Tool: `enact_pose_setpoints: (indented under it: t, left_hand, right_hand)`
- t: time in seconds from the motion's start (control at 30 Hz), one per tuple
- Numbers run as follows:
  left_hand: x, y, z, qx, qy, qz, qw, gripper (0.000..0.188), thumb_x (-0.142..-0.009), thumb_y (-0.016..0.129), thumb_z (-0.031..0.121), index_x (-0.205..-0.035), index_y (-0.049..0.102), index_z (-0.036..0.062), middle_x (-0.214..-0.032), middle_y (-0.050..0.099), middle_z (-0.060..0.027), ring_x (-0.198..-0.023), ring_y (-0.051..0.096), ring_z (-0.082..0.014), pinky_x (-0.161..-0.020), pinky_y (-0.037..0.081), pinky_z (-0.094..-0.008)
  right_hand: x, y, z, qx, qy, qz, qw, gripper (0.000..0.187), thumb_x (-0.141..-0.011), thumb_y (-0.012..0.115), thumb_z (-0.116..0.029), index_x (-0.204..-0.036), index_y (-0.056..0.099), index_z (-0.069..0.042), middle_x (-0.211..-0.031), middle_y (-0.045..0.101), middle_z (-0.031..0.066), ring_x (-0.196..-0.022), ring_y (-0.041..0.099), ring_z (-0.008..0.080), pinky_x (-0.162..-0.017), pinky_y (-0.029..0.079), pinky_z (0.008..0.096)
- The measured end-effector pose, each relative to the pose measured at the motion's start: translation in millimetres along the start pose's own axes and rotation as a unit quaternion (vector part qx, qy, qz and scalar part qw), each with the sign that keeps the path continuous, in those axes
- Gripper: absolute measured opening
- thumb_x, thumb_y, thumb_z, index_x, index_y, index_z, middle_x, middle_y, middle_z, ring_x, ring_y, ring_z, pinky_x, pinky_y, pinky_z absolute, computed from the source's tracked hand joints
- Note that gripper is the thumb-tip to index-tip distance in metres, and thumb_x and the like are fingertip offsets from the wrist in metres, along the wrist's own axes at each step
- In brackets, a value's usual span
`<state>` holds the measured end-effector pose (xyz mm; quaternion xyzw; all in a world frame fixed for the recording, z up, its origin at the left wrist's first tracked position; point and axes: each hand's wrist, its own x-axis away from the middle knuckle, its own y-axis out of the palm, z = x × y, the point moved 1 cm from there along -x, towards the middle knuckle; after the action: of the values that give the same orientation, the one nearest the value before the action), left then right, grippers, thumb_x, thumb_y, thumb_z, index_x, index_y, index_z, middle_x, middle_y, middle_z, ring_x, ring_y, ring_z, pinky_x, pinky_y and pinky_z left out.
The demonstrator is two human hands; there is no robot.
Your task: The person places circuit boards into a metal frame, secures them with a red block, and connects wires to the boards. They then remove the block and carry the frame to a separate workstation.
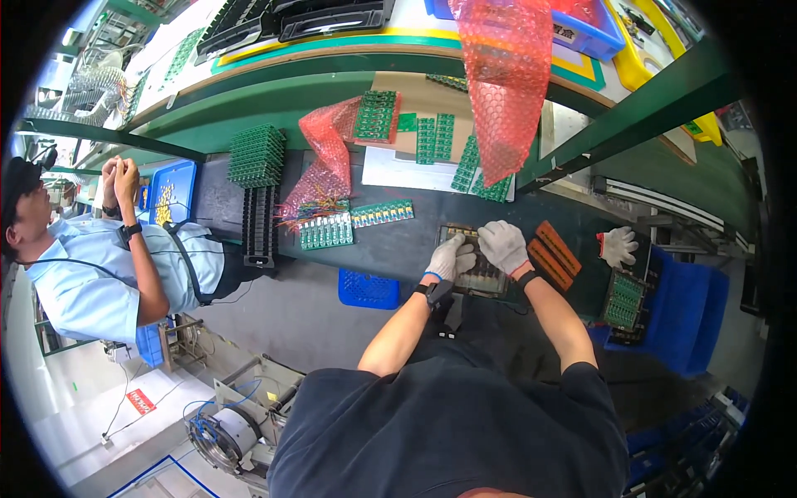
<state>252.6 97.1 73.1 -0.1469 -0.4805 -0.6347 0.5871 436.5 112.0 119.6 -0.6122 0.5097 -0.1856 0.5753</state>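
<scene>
Dark shirt (448, 432) lies nearest my camera; left to right, green circuit boards (326, 232); gloved left hand (451, 258), framed fixture (483, 280) at the tabletop (390, 249) edge, gloved right hand (503, 246), both over it; I cannot tell whether either grip is closed; then orange strips (554, 256).
</scene>
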Motion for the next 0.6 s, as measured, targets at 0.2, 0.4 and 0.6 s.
enact_pose_setpoints:
  t: [0.2, 0.4, 0.6]
  left_hand:
    - [-12, 14, -1, 0.127, 0.000, 0.041, 0.991, 0.022, -0.101, 0.061, 0.027, -0.111, 0.066, 0.0080, -0.097, 0.072, -0.0116, -0.084, 0.074, -0.0241, -0.069, 0.063, -0.0408]
    - [29, 7, 9, 0.070, 0.047, 0.087, 0.993, 0.025, -0.102, 0.058, 0.023, -0.113, 0.063, 0.0013, -0.101, 0.072, -0.0154, -0.086, 0.075, -0.0279, -0.072, 0.064, -0.0425]
    - [57, -64, 67, 0.152, 0.175, 0.030, 0.972, 0.023, -0.103, 0.057, 0.019, -0.115, 0.060, -0.0005, -0.102, 0.071, -0.0209, -0.089, 0.074, -0.0334, -0.077, 0.064, -0.0449]
  right_hand:
    - [4, -3, -21, -0.006, -0.008, -0.028, 1.000, 0.010, -0.083, 0.071, -0.022, -0.087, 0.065, -0.014, -0.084, 0.059, 0.0032, -0.085, 0.064, 0.0260, -0.069, 0.053, 0.0418]
    - [2, -42, -58, -0.061, 0.026, 0.082, 0.994, 0.023, -0.078, 0.076, -0.015, -0.099, 0.071, -0.009, -0.098, 0.068, 0.0081, -0.092, 0.067, 0.0278, -0.078, 0.056, 0.0425]
    - [36, -79, -90, -0.111, 0.181, 0.149, 0.966, 0.031, -0.078, 0.077, -0.009, -0.109, 0.073, -0.004, -0.110, 0.071, 0.0131, -0.095, 0.069, 0.0299, -0.083, 0.057, 0.0412]
